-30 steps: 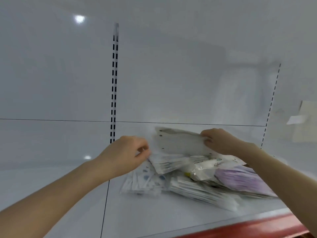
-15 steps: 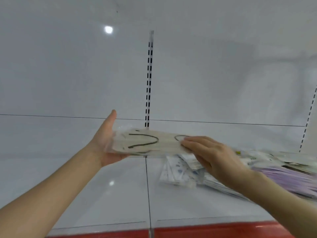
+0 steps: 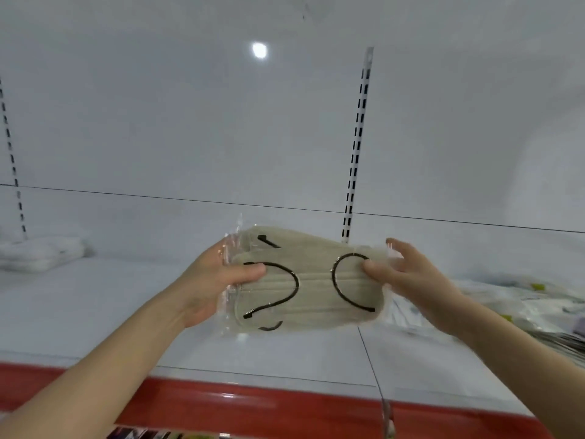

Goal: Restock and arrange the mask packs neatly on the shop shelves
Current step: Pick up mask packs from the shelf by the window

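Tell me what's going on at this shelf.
A person is holding a clear pack of beige masks with black ear loops in both hands, raised above the white shelf. The left hand grips its left end and the right hand pinches its right end. A loose pile of other packs lies on the shelf to the right, not yet arranged.
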Demonstrator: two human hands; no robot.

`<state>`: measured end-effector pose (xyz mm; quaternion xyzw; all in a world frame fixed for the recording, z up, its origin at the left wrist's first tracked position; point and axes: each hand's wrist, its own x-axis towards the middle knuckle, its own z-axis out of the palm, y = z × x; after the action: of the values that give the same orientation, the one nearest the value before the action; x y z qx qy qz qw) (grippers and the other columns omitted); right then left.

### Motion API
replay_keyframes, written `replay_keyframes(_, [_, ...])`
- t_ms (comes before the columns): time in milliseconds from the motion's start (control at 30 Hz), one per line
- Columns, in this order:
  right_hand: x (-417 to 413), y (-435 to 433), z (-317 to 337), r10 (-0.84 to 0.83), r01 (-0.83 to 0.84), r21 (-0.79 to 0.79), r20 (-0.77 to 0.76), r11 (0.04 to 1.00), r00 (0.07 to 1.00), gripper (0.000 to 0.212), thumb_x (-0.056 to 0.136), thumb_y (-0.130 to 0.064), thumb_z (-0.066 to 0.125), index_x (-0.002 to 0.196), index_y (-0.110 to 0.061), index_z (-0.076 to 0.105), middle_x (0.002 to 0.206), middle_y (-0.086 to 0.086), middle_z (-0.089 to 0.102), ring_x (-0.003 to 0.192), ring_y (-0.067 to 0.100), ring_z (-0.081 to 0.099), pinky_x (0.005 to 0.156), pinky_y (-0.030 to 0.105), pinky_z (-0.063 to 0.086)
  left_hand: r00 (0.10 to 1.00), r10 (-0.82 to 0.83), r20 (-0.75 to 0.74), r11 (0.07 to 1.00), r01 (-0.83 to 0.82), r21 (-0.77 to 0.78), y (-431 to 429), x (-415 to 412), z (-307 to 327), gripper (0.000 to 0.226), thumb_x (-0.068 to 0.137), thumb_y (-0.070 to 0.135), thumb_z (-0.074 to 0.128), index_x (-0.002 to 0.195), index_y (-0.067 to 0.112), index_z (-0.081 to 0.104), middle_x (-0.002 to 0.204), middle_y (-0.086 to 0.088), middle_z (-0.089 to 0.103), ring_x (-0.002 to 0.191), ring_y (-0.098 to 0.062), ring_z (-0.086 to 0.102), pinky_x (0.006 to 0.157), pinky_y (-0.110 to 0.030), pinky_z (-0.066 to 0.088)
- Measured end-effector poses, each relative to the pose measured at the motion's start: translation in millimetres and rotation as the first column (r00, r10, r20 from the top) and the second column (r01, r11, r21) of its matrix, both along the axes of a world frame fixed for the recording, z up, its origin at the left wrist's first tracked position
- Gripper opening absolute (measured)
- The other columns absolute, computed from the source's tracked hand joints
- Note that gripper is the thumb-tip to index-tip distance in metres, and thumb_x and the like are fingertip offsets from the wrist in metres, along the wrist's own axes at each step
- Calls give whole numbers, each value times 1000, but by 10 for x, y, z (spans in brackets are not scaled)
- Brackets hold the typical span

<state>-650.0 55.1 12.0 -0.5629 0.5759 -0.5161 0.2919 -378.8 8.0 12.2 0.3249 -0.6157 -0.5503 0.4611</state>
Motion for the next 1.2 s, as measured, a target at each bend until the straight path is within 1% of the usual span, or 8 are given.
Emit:
replay_keyframes(67, [73, 9, -54, 107, -116, 77, 107, 990, 988, 73, 66, -31, 83, 128, -16, 49, 117, 8, 63, 103, 18, 62, 92, 39, 49, 998, -34, 61, 999, 35, -25, 11, 94, -81, 50, 74, 1, 72, 116, 24, 57, 112, 1, 69, 101, -15, 66, 81, -25, 55])
replay_keyframes(133, [142, 42, -109, 123, -127, 28, 128, 991, 984, 40, 73, -14, 77, 110, -11, 63, 99, 8, 70, 89, 17, 67, 84, 37, 51, 987, 21, 160, 998, -10, -68, 11, 172, -157, 76, 57, 20, 88, 122, 33, 51, 125, 3, 60, 112, -12, 59, 92, -28, 51])
replay_keyframes(233, [199, 89, -168, 125, -116, -52, 220, 992, 967, 16, 77, -5, 66, 93, -6, 66, 81, 3, 72, 72, 13, 67, 70, 29, 49, 958, 214, 192, 976, -200, -89, 25, 216, -239, 93, 44, 36, 92, 125, 38, 46, 125, -2, 50, 105, -1, 53, 87, -27, 47])
replay_keyframes(400, [315, 82, -27, 86, -57, -116, 265, 992, 960, 21, 80, -5, 65, 99, -13, 62, 91, 7, 70, 84, 20, 64, 82, 33, 48, 958, 287, 1, 945, -283, -163, -14, 219, -195, 69, 54, 22, 88, 112, 38, 54, 112, -3, 64, 105, -17, 61, 86, -30, 49])
replay_keyframes(567, [366, 120, -149, 71, -75, 16, 190, 997, 979, 30, 78, -18, 68, 107, -18, 59, 96, 3, 71, 89, 16, 65, 80, 31, 45, 954, 267, 134, 961, -254, -105, 30, 296, -249, 88, 53, 27, 90, 127, 30, 43, 122, 1, 51, 109, -13, 52, 82, -20, 42])
replay_keyframes(833, [544, 177, -289, -7, 32, -101, 237, 994, 971, 13, 92, -9, 52, 101, -13, 60, 90, -1, 70, 81, 10, 63, 75, 28, 46, 942, 324, 88, 927, -297, -230, 19, 307, -396, 16, 83, 4, 64, 95, 11, 57, 99, -10, 63, 90, -20, 60, 83, -35, 49])
replay_keyframes(1033, [559, 249, -354, -35, 36, -15, 77, 999, 996, 13, 94, -13, 50, 104, -15, 58, 93, 6, 69, 83, 19, 61, 76, 35, 43, 869, 304, 389, 934, -191, -302, 4, 392, -399, 16, 91, 8, 52, 101, 19, 45, 92, 8, 54, 81, -7, 52, 62, -18, 41])
replay_keyframes(1200, [699, 134, -199, -32, 37, -112, 46, 993, 998, 10, 92, -12, 53, 96, -14, 62, 87, 6, 73, 78, 19, 69, 70, 39, 53, 875, 435, 211, 870, -348, -349, -28, 534, -280, 20, 88, 5, 57, 102, 17, 50, 90, -2, 60, 78, -20, 57, 69, -29, 45])
